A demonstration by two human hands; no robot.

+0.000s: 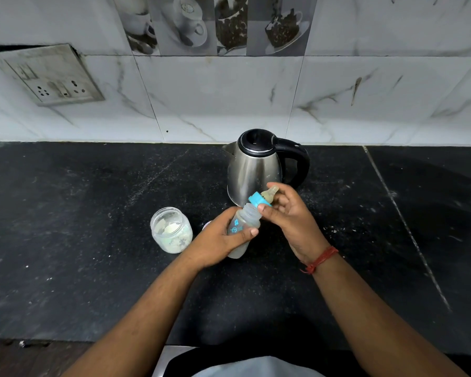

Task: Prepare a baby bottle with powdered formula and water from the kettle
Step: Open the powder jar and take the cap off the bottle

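Head view | left hand (218,238) grip grasping bottle (241,227), frame centre | right hand (286,213) grip pinching blue cap (259,200) | kettle (256,164) behind

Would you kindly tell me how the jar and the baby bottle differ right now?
The jar stands upright on the counter, untouched; the baby bottle is tilted, gripped by the left hand. The jar is squat and wide; the bottle is slim. Both are translucent.
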